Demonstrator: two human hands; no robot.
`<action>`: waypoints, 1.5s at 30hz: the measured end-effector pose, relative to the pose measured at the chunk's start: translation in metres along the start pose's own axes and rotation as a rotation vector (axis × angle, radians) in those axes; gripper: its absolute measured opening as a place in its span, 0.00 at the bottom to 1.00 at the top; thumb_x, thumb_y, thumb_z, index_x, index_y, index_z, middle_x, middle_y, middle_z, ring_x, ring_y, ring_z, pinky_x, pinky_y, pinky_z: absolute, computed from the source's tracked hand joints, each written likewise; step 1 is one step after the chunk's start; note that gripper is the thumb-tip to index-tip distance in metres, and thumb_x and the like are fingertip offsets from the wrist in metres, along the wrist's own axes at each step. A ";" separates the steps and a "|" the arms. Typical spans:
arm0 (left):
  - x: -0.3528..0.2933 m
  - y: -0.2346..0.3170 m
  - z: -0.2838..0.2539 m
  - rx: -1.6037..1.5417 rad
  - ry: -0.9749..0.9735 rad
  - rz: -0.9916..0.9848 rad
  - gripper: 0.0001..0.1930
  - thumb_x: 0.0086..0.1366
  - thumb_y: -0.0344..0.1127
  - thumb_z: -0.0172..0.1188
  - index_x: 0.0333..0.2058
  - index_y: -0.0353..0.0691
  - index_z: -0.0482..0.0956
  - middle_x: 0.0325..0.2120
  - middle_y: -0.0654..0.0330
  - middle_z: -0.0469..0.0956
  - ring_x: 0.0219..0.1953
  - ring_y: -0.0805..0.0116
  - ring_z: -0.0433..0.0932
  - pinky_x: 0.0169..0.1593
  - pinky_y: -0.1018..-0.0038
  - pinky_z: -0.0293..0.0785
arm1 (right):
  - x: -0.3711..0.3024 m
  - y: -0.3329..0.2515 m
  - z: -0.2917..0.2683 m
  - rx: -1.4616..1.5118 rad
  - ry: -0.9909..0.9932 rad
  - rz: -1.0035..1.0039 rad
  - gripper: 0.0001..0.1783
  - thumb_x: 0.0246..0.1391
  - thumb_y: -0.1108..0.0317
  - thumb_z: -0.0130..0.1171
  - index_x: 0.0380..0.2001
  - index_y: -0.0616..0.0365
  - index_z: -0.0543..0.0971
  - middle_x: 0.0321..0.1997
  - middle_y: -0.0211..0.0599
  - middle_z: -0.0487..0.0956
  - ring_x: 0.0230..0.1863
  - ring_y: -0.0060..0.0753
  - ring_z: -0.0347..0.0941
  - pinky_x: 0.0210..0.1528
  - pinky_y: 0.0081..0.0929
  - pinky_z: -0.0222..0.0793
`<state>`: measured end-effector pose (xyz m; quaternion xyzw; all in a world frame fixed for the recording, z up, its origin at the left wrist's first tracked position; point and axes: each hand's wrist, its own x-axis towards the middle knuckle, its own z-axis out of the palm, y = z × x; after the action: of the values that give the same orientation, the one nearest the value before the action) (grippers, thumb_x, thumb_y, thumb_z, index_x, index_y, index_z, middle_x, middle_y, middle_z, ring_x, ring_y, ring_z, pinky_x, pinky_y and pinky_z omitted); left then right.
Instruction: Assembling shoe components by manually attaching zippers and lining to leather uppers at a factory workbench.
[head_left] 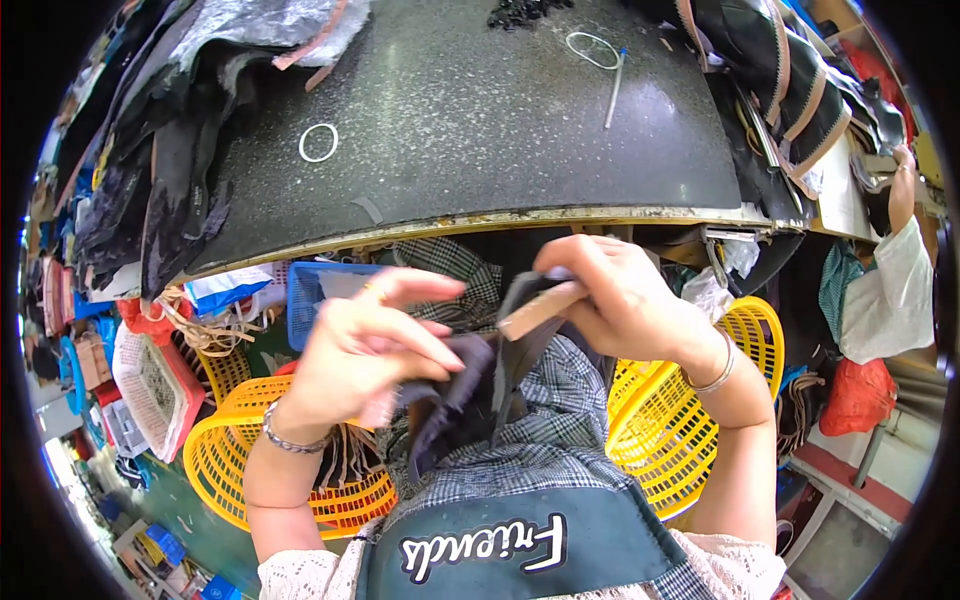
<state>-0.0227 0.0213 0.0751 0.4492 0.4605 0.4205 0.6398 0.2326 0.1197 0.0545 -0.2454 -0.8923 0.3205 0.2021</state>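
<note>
My right hand point(620, 295) pinches a dark fabric piece point(500, 385) with a tan strip point(540, 310) along its top edge. The piece hangs in front of my lap, its lower part folded into dark flaps. My left hand point(375, 340) is beside it with fingers spread. Its lower fingertips reach the dark flap, and I cannot tell whether they press on it. Below both hands is a checked apron point(560, 400) with a dark green bib.
A speckled black worktable point(450, 130) lies ahead, bearing a white ring point(319, 143) and a pen point(615, 90). Dark pieces with tan strips point(800, 100) drape at its right; more material point(180, 130) piles left. Yellow baskets point(225, 455) flank me. Another person point(885, 285) works far right.
</note>
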 end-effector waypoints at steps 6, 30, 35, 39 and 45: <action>0.002 -0.013 0.014 0.111 -0.034 -0.362 0.05 0.57 0.23 0.64 0.33 0.31 0.85 0.27 0.59 0.83 0.30 0.75 0.79 0.36 0.79 0.76 | 0.043 0.001 0.044 -0.087 0.134 -0.273 0.09 0.41 0.71 0.61 0.29 0.58 0.75 0.30 0.38 0.78 0.29 0.42 0.76 0.33 0.36 0.71; -0.024 -0.054 0.023 0.500 0.307 0.138 0.06 0.52 0.19 0.60 0.29 0.33 0.83 0.26 0.53 0.82 0.29 0.61 0.82 0.34 0.72 0.78 | 0.019 -0.050 0.056 -0.224 0.265 0.089 0.10 0.38 0.62 0.71 0.17 0.52 0.79 0.32 0.32 0.72 0.37 0.39 0.64 0.45 0.41 0.52; -0.027 -0.058 0.022 0.505 0.314 0.148 0.06 0.52 0.19 0.60 0.30 0.32 0.83 0.27 0.53 0.81 0.29 0.61 0.82 0.33 0.72 0.77 | 0.015 -0.037 0.070 -0.042 0.258 0.229 0.14 0.34 0.67 0.74 0.28 0.53 0.82 0.50 0.34 0.72 0.51 0.42 0.60 0.54 0.39 0.54; -0.027 -0.054 0.024 0.507 0.332 0.138 0.06 0.52 0.17 0.62 0.29 0.32 0.83 0.24 0.56 0.81 0.26 0.68 0.80 0.34 0.76 0.75 | 0.018 -0.035 0.073 0.087 0.257 0.242 0.14 0.33 0.68 0.74 0.27 0.55 0.80 0.50 0.34 0.74 0.52 0.42 0.60 0.56 0.40 0.55; -0.021 -0.053 -0.001 0.839 0.528 0.608 0.09 0.50 0.19 0.67 0.30 0.38 0.85 0.35 0.60 0.77 0.35 0.69 0.79 0.34 0.77 0.75 | 0.029 -0.033 0.068 -0.093 0.305 -0.184 0.10 0.39 0.74 0.68 0.25 0.58 0.75 0.37 0.32 0.80 0.45 0.41 0.72 0.60 0.44 0.55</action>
<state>-0.0222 -0.0112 0.0282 0.6563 0.5820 0.4646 0.1210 0.1638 0.0814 0.0339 -0.2174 -0.8839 0.2181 0.3521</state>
